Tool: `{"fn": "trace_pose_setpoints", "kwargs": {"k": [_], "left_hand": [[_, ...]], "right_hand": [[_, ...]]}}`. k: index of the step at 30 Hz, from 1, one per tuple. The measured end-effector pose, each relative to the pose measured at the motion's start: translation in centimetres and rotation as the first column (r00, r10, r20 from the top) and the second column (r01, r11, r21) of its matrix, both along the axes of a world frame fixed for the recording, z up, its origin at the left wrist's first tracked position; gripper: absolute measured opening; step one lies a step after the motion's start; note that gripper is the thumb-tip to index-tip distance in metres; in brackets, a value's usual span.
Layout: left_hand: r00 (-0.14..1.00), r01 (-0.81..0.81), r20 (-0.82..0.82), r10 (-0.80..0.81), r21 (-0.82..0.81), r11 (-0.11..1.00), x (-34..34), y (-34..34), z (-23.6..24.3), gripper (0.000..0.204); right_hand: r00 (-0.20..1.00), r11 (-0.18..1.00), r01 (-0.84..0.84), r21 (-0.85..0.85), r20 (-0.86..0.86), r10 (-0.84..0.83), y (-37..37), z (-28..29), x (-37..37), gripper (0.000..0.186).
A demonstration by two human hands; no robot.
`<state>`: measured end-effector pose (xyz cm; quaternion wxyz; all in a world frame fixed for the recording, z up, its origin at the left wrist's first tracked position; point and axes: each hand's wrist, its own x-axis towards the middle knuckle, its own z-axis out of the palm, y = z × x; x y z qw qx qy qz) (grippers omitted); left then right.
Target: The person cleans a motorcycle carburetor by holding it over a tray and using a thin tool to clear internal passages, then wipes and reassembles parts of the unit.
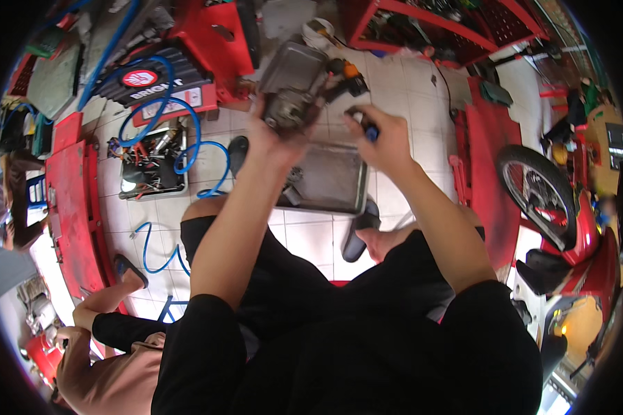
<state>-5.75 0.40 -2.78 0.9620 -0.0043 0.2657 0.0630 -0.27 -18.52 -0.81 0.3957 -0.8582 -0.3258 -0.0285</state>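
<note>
My left hand [275,146] grips a grimy metal engine part [288,111], its fingers wrapped round the sides. Slightly blurred, the part is held up over the far edge of a shallow metal tray [362,181]. To the right, my right hand [387,137] is closed round a tool with a blue handle [372,133]; its working end cannot be made out. The two hands are apart, and the tool does not touch the engine part. A small metal piece [292,196] lies in the tray's left side.
A second metal tray [299,62] and an orange-and-black tool [351,72] lie beyond my hands. At left are a bin of hand tools [154,166] and a coiled blue hose [198,131]. Red lift platforms [76,214] flank me. A person [118,366] sits at lower left; a motorcycle wheel [538,194] stands right.
</note>
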Motion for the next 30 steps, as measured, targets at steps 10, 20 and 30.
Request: {"fn": "trace_pose_setpoints", "kwargs": {"k": [10,20,30], "left_hand": [[0.975,-0.079,-0.212,0.072,-0.027,0.997,-0.1,2.2,0.3,0.051],[0.972,-0.119,-0.203,0.115,-0.007,0.993,-0.6,3.0,0.3,0.050],[0.978,-0.083,-0.194,0.081,0.002,0.997,0.0,2.5,0.1,0.051]], "right_hand": [[0.396,0.566,0.557,-0.608,-0.404,-0.824,-9.9,-27.8,-4.0,0.054],[-0.218,0.351,0.629,-0.694,-0.591,-0.777,-9.4,-34.6,-5.8,0.031],[-0.156,0.547,0.516,-0.660,-0.700,-0.697,-12.5,-38.3,-4.1,0.041]]}}
